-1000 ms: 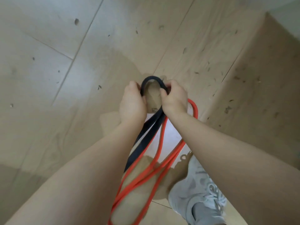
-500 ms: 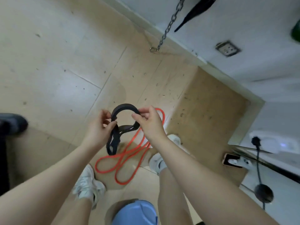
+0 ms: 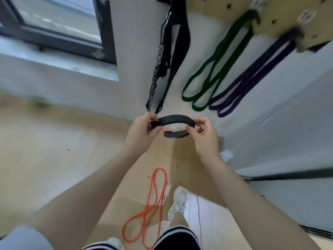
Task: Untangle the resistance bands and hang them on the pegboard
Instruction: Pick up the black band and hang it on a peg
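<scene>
A black resistance band (image 3: 175, 120) is stretched between both hands at chest height, folded into a loop. My left hand (image 3: 142, 130) pinches its left end and my right hand (image 3: 203, 132) grips its right end. The red band (image 3: 151, 208) lies loose on the wooden floor between my feet. The wooden pegboard (image 3: 281, 17) is on the wall at the upper right. A green band (image 3: 216, 64) and a purple band (image 3: 252, 78) hang from its pegs.
A black belt with a chain (image 3: 165, 56) hangs on the wall left of the green band. A window (image 3: 54, 20) with a dark frame is at the upper left. A white sneaker (image 3: 178, 201) stands on the floor beside the red band.
The view has swung up from the floor to the wall and pegboard. Both hands have lifted the black band free of the red band, which now lies on the floor.
</scene>
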The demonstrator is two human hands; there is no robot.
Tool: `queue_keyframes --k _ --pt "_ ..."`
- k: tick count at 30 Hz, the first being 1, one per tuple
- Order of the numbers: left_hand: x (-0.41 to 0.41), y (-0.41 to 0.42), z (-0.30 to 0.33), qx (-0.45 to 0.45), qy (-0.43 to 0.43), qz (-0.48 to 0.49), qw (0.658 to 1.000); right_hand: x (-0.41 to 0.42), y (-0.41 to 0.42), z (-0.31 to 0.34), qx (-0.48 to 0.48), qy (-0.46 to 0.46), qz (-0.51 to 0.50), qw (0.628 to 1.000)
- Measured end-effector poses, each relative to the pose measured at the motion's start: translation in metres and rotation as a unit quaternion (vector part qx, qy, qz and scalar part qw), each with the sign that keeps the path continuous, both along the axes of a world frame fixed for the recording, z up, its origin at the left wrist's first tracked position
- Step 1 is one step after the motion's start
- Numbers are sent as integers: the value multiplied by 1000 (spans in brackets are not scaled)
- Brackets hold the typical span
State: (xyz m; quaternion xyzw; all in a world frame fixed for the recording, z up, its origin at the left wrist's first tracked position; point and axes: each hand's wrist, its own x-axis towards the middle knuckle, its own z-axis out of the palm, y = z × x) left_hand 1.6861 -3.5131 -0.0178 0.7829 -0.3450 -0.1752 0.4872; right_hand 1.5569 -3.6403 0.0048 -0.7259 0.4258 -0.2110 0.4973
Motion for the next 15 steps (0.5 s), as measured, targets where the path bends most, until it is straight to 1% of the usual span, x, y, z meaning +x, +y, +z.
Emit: queue_keyframes --k 3,5,11,15 --pt "5 -28 64 -38 -61 -33 997 4 -24 59 -43 -52 -29 997" --pt "4 -47 94 -58 -67 -52 995 6 -39 85 -58 -75 -35 995" --pt "-7 -121 145 -120 44 -86 988 -4 -97 136 -54 -144 -40 987" --pt "-25 -176 183 -178 58 -105 977 -15 -147 171 -63 -201 -33 977"
